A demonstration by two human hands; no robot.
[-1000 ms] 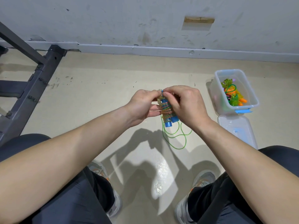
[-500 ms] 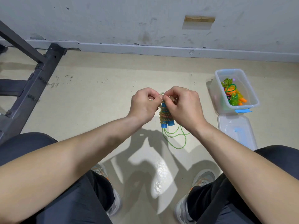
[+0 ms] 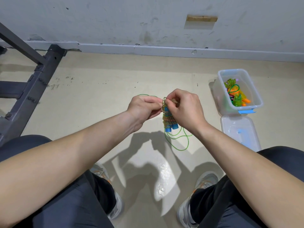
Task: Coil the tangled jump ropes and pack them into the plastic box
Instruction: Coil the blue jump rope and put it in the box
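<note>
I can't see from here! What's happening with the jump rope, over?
The left hand and right hand pinch the jump rope, cord wound on blue handles, green loops dangling. Open box, ropes inside, lid beside it. Nothing blocking.

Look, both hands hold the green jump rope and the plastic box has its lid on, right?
No: the head view shows the plastic box open, its lid lying on the floor beside it. The left hand and right hand do hold the green jump rope.
</note>
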